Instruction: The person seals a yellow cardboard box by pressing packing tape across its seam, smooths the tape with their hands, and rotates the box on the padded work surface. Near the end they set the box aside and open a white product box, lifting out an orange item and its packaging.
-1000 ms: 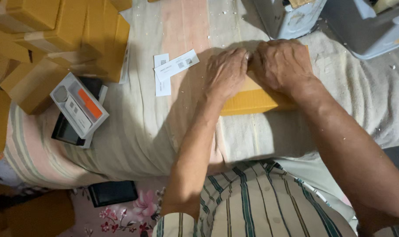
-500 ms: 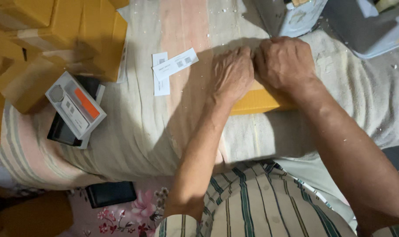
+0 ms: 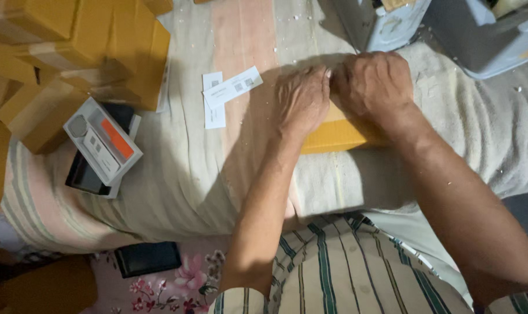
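Note:
A flat yellow cardboard box (image 3: 336, 135) lies on a pale striped cloth (image 3: 182, 174) in front of me. My left hand (image 3: 302, 100) rests palm down on the box's left part, fingers bent at its far edge. My right hand (image 3: 375, 84) presses on the right part, fingertips meeting the left hand's near the top edge. Most of the box is hidden under both hands. Whether anything small is pinched between the fingertips cannot be made out.
Two white paper labels (image 3: 229, 88) lie left of the hands. A white product box with an orange patch (image 3: 103, 141) sits on a dark box at the left. Several yellow cartons (image 3: 72, 40) are stacked at the top left. Grey bins (image 3: 485, 35) stand top right. A black object (image 3: 147, 259) lies on floral fabric below.
Both hands have shifted slightly up along the yellow box, fingertips drawing closer together at its far edge. The box stays in place.

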The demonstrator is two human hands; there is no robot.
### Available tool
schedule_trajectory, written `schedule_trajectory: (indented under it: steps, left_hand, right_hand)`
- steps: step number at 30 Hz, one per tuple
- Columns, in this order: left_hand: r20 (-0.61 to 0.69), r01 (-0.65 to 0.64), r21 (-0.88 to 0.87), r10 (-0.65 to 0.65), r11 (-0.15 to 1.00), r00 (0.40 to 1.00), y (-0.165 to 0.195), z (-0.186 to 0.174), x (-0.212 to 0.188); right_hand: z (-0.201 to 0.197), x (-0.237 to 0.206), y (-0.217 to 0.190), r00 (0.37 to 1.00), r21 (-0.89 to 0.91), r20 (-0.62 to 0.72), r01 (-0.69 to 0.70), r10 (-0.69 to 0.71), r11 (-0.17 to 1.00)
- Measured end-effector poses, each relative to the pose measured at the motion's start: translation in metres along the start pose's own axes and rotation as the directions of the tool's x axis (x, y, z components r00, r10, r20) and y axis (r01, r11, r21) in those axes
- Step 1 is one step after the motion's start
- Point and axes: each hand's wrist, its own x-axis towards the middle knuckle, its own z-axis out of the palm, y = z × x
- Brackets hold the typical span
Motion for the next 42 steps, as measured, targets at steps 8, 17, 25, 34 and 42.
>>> schedule_trajectory:
  steps: [8, 17, 25, 34, 42]
  left_hand:
    - [-0.172, -0.092, 0.046, 0.099, 0.995, 0.98, 0.001, -0.003, -0.007]
    - [-0.114, 0.054, 0.092, -0.043, 0.994, 0.993, 0.0, -0.002, 0.0]
    - [-0.21, -0.22, -0.007, 0.213, 0.976, 0.954, -0.004, 0.0, -0.005]
    - [-0.28, -0.035, 0.131, 0.071, 0.991, 0.957, 0.003, -0.002, -0.003]
    - [-0.066, 0.032, 0.08, -0.027, 0.996, 0.997, -0.003, 0.005, 0.002]
  right_hand:
    - [-0.018, 0.001, -0.013, 0.993, -0.039, 0.028, 0.117, -0.116, 0.992]
    - [-0.008, 0.005, -0.008, 0.975, -0.243, 0.135, -0.14, 0.176, 0.96]
    - [-0.014, 0.005, -0.011, 0.998, 0.155, 0.049, 0.025, -0.033, 0.988]
    - [-0.016, 0.003, -0.013, 0.998, -0.164, -0.023, -0.055, 0.052, 0.985]
    - [-0.012, 0.002, -0.008, 0.995, -0.112, 0.098, 0.039, -0.028, 0.993]
